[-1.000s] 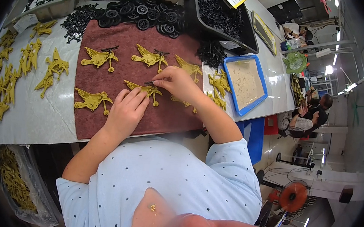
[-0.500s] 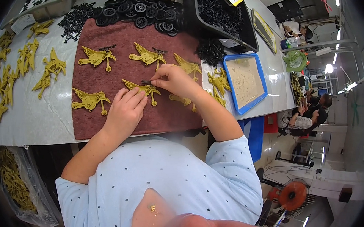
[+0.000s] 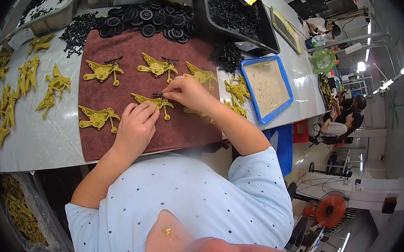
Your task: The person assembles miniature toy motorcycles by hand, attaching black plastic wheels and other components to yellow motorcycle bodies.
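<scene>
**Yellow toy body pinned and pinched on the brown mat**

On the brown mat (image 3: 134, 72) lies a yellow plastic toy body (image 3: 152, 102). The left hand (image 3: 135, 129), at its 7 o'clock, rests flat with fingers touching its tail. The right hand (image 3: 188, 92), at 2 o'clock, has fingertips pinched together on a small black part (image 3: 158, 95) at the body's top edge.
</scene>
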A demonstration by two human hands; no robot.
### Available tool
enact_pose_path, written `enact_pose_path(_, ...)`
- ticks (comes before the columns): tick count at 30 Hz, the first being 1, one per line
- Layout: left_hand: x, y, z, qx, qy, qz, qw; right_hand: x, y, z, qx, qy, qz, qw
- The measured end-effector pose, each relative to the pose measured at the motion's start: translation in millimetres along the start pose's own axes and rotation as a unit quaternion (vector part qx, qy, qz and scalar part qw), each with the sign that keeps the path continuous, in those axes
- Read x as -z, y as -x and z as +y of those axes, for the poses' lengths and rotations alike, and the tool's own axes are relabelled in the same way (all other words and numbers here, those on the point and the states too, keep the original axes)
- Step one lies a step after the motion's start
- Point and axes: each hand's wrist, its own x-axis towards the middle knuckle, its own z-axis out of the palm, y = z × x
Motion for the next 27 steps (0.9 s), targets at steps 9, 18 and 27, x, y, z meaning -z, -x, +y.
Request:
enact_pose_path(9,-0.8,1.3,-1.1,0.0,-0.003,0.007,1.0,33.5,6.2,-0.8,-0.01,0.045,0.106,0.993)
enact_pose_path(18,-2.4,2.8,-2.2,-0.001,0.009,0.015,1.0,85.3,1.0,85.8,-0.219,0.211,0.271,0.913)
enact_pose_path(27,8.0,3.9,0.7,-0.013,-0.011,0.009,1.0,74.9,-2.6,82.5,-0.136,0.229,0.299,0.916)
